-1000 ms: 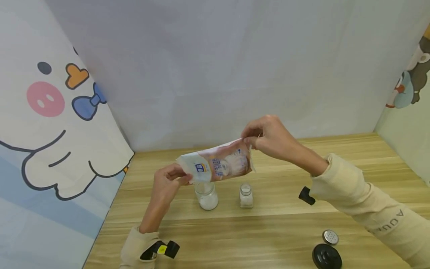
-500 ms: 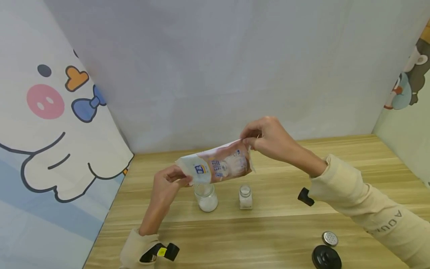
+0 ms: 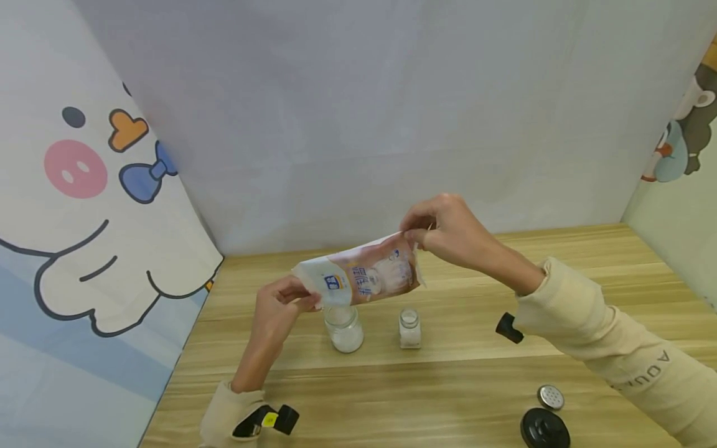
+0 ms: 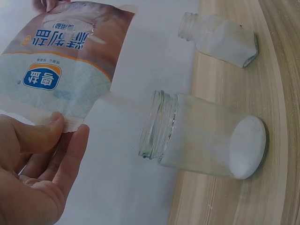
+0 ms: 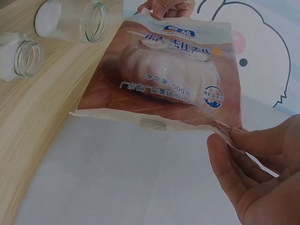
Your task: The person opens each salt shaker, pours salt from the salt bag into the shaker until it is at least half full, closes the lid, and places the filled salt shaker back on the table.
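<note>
A printed bag of salt (image 3: pixel 372 274) is held tilted above the table, its left end lower. My left hand (image 3: pixel 278 311) pinches the low left corner between thumb and fingers. The upper right corner is pinched by my right hand (image 3: pixel 450 230). Beneath the low end stands an upright open glass jar (image 3: pixel 345 333) with white salt at its bottom. In the left wrist view a faint pale stream runs from the bag's edge to the mouth of this jar (image 4: pixel 201 136). Right of it, a smaller open glass bottle (image 3: pixel 410 330) holds white salt nearly to its neck.
A perforated metal shaker lid (image 3: pixel 551 396) and a round black lid (image 3: pixel 544 428) lie at the front right of the wooden table (image 3: pixel 437 392). A pale curtain (image 3: pixel 381 112) hangs behind, with cartoon-printed cloth (image 3: pixel 78 249) on the left.
The head view has shifted very slightly. Both hands keep hold of the bag in nearly the same tilted pose above the jar.
</note>
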A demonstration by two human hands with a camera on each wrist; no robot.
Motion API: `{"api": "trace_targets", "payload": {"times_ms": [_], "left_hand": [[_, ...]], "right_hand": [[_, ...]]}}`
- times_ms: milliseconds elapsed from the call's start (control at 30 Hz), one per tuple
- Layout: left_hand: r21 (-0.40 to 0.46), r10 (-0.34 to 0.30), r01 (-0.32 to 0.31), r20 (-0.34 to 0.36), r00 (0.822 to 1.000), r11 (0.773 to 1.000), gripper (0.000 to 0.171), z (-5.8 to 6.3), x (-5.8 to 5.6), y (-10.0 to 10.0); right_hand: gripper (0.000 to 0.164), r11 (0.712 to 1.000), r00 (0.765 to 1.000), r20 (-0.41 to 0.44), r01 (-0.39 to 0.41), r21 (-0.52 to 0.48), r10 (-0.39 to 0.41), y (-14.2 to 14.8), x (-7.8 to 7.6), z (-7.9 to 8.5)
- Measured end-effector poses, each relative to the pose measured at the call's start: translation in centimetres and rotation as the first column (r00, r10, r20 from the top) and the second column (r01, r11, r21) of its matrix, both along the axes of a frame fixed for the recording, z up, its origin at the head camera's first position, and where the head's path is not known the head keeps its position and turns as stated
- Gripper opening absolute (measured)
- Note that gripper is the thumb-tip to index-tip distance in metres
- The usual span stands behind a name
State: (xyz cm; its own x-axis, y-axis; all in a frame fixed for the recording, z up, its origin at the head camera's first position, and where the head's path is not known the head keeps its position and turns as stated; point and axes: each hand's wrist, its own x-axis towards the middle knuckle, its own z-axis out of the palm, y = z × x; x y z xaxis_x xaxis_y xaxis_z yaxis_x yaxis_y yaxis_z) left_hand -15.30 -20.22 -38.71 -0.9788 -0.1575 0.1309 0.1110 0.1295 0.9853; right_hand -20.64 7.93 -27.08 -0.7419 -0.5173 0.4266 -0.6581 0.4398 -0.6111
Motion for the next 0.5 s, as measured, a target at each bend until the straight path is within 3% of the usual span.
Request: {"api": "trace_targets", "payload": {"times_ms": [500], "left_hand": [[-0.001,-0.002,0.002,0.014,1.0,1.0,0.014,-0.06,-0.11,0.09]], "right_hand": [[0.014,1.0,1.0,0.011,-0.002,-0.004,0.002,0.2,-0.08,-0.15]]}}
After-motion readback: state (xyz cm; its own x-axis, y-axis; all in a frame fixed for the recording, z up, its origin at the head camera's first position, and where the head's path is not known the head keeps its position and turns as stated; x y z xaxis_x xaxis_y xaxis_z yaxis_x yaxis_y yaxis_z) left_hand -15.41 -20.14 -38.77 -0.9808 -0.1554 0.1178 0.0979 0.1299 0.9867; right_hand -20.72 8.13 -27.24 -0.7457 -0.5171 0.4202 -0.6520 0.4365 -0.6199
